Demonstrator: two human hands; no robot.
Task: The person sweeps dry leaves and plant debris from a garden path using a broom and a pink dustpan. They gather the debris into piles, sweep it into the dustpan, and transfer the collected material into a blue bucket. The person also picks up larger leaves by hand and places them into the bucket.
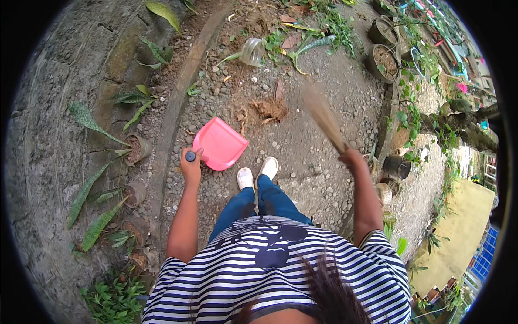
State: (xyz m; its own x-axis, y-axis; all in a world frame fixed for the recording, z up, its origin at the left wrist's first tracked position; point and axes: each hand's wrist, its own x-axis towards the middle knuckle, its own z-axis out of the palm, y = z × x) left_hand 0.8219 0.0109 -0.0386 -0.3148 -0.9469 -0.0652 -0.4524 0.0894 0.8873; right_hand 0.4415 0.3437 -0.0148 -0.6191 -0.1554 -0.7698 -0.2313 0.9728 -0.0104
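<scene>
I was looking straight down from the head cam at a gravel path (302, 156) running up the frame, with a curved concrete kerb (178, 102) along its left side and a grey paved strip (59, 108) beyond that. Long-leaved plants (86, 116) in small pots stood along the kerb; more pots (384, 60) and trailing greenery lined the right edge. My striped shirt (280, 270) filled the bottom of the frame, jeans and white shoes (258, 174) below it on the gravel. Pink dustpan (220, 143) sat flat on the gravel just left of my shoes, mouth facing up-right toward a small heap of brown leaves and dirt (270, 109), which lay near it but apart. My left hand (191, 167) was closed fully around the dustpan's handle, dark handle end poking out above the fist. My right hand (352, 158) was clenched tight on the handle of a straw broom (322, 116), bristles angled up-left and motion-blurred, tips just right of the heap; couldn't tell whether they touched the ground. A clear plastic bottle (252, 51) lay on its side further up the path, well apart from the heap, next to some green weeds (324, 32).
</scene>
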